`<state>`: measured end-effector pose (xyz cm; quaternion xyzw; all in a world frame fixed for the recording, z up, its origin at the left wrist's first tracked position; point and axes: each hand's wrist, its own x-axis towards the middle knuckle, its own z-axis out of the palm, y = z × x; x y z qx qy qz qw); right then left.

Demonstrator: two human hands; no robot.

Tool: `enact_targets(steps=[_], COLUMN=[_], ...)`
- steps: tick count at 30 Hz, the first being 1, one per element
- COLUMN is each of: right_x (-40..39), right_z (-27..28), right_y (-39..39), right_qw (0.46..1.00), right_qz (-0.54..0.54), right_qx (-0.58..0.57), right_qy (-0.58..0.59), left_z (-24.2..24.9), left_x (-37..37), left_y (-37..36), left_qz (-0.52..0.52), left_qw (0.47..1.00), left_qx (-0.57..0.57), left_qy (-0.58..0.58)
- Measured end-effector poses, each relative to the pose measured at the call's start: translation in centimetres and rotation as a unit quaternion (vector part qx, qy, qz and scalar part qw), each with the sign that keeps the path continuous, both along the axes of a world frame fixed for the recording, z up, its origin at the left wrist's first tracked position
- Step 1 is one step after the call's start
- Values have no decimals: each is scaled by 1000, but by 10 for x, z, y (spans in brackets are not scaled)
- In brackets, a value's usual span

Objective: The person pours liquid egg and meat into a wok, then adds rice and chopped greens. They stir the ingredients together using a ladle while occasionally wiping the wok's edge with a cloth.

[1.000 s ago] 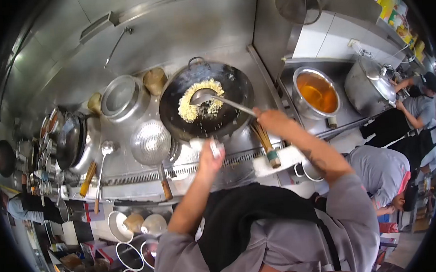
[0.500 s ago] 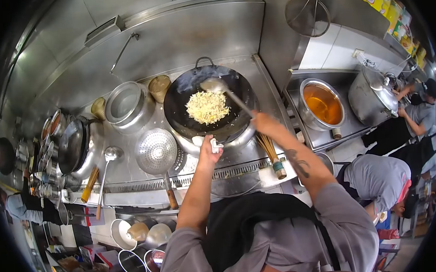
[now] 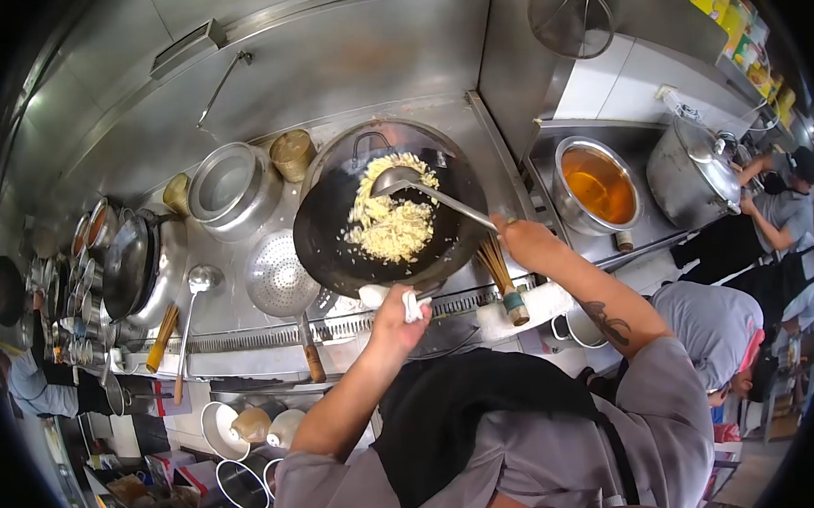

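A black wok (image 3: 324,230) sits tilted toward me, partly off the round metal burner ring (image 3: 330,148) behind it. My left hand (image 3: 397,322) is closed on the wok's near edge through a folded white cloth (image 3: 413,305). In the wok, pale yellow crumbly food (image 3: 395,232), like fried rice or egg, spreads up the far side. My right hand (image 3: 523,242) grips the end of a long metal ladle (image 3: 450,200). The ladle's bowl rests among the food near the far side.
A perforated skimmer (image 3: 282,273), another ladle (image 3: 205,278) and stacked metal pots (image 3: 227,189) stand left. A bamboo brush (image 3: 504,286) lies right, close to my right forearm. Beyond are a pot of orange liquid (image 3: 597,187) and a lidded stockpot (image 3: 694,171). Co-workers (image 3: 710,318) stand right.
The wok has come toward me and tipped, baring the burner ring behind. The food has spread toward the far side. My left hand moved nearer; the right hand and ladle shifted right and nearer.
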<state>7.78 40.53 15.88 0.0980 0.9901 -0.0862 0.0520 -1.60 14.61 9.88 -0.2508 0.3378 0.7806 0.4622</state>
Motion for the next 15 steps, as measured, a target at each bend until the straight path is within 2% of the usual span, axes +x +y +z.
enact_targets(steps=[1, 3, 4, 5, 6, 7, 8, 10, 11, 12, 13, 14, 15], right_x=[4, 14, 26, 41, 41, 53, 53, 53, 45, 32, 17, 8, 7], right_z=[4, 15, 31, 53, 71, 61, 67, 78, 46, 44, 21, 1, 5], right_y=[-4, -7, -14, -22, -21, -1, 4, 12, 27, 21, 25, 25, 18], right_qw=[1000, 997, 997, 993, 988, 979, 979, 961, 965, 974, 986, 994, 995], right_qz=[-1, 30, 32, 44, 56, 145, 144, 126, 95, 73, 68, 61, 56], right_qx=[-5, -64, -66, -94, -110, -138, -138, -201, -200, -177, -134, -89, -86], right_qy=[-5, -16, -19, -64, -96, -39, -34, -143, -137, -123, -68, -11, -4], left_z=[-3, -17, -43, -70, -56, -30, -8, 2, -5, -16, -38, -65, -91], left_x=[3, -31, -52, -58, -48, -22, 1, 4, -12, -26, -34, -21, -1], left_y=[-2, 6, 10, 13, 16, 14, 7, 4, 9, 14, 19, 12, 2], left_qz=[17, 37, 33, 44, 45, 39, 34, 1, 19, 37, 37, 33, 33], left_qw=[1000, 999, 997, 990, 988, 996, 999, 1000, 1000, 999, 996, 996, 998], left_qx=[-19, 34, 64, 94, 102, 48, -13, 11, 16, 23, 81, 78, 57], left_qy=[11, 15, 29, 93, 102, 63, 17, 11, 3, -2, 20, 18, 25])
